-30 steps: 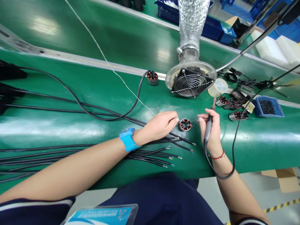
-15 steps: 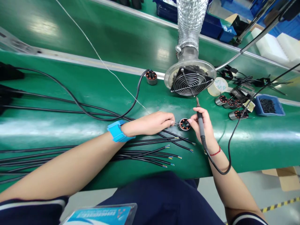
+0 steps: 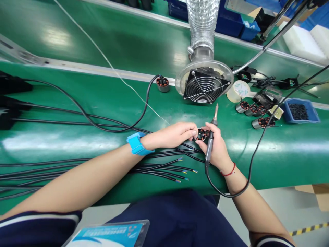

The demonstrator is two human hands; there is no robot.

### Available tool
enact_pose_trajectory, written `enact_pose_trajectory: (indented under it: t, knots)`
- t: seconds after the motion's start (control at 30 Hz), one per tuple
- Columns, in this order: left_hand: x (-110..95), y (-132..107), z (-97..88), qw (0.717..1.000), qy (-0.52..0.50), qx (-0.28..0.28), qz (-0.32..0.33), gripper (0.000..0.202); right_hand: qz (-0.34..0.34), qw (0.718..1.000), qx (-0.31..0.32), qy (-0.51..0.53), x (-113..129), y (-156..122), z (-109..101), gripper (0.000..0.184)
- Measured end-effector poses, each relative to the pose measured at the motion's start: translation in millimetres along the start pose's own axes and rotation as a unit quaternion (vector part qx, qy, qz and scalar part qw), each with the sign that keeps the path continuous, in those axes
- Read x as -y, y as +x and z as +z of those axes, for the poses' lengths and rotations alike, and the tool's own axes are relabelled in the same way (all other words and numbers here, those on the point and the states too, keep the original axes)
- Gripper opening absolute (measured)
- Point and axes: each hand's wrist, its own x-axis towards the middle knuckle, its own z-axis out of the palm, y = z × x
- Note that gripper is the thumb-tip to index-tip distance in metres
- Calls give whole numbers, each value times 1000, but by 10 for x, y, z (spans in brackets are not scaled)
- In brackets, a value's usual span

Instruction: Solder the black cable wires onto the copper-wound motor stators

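Note:
A small motor stator [image 3: 201,134] with copper windings lies on the green bench [image 3: 102,103], pinched between the fingertips of both my hands. My left hand [image 3: 174,134], with a blue wrist strap, closes on its left side and also holds a thin solder wire [image 3: 123,79] that runs away to the upper left. My right hand [image 3: 217,145] grips a soldering iron [image 3: 211,137], tip pointing up and away, while its fingertips touch the stator's right side.
A fume extractor fan [image 3: 204,85] on a foil duct stands just beyond. Several black cables with stripped ends [image 3: 164,168] lie under my forearms. More stators [image 3: 253,111], a tape roll [image 3: 238,91] and a blue parts bin [image 3: 303,111] sit right. Another stator [image 3: 162,84] sits beside the fan.
My right hand has moved left with the iron until its fingers reached the stator. The left hand stayed closed at the stator's left side.

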Motion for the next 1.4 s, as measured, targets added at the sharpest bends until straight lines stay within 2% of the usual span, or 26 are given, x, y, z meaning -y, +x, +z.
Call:
enact_pose_trajectory:
  t: [0.1, 0.17, 0.2, 0.27, 0.37, 0.43, 0.47, 0.63, 0.7, 0.8, 0.93, 1.03, 1.4]
  knots:
    - [-80, 26, 47, 999, 32, -39, 10, 24, 9, 1000, -18, -1, -24, 29, -51, 59]
    - [-110, 1, 95, 995, 69, -78, -9, 20, 25, 999, -32, 5, -53, 40, -99, 61]
    - [-116, -21, 130, 992, 95, -78, -20, 18, 29, 999, -36, 9, -67, 44, -122, 63]
    - [-110, -67, 222, 985, 170, -32, -23, 16, 25, 998, -49, 22, -87, 51, -164, 67]
    - [-84, -109, 379, 955, 292, 45, 22, 14, 2, 993, -109, 39, -86, 63, -215, 64]
    - [-83, -114, 448, 942, 330, 37, 51, 13, -11, 987, -155, 39, -76, 67, -245, 58]
    - [-92, -114, 460, 941, 330, 16, 66, 13, -15, 984, -176, 37, -72, 67, -259, 55]
    - [-183, -121, 366, 942, 224, -200, 150, 15, -29, 959, -274, 67, -50, 68, -299, 40]
    - [-197, -127, 323, 939, 172, -247, 168, 13, -34, 953, -288, 90, 9, 66, -290, 37]
    - [-185, -132, 293, 950, 112, -241, 164, 11, -17, 961, -244, 126, 184, 47, -255, 39]
    - [-178, -142, 262, 970, 57, -207, 112, 11, 6, 968, -177, 177, 442, 25, -182, 41]
    - [-191, -148, 232, 976, 33, -198, 84, 12, 18, 964, -173, 199, 536, 27, -133, 40]
    - [-223, -144, 223, 982, 14, -179, 55, 7, 28, 954, -193, 226, 620, -3, -112, 42]
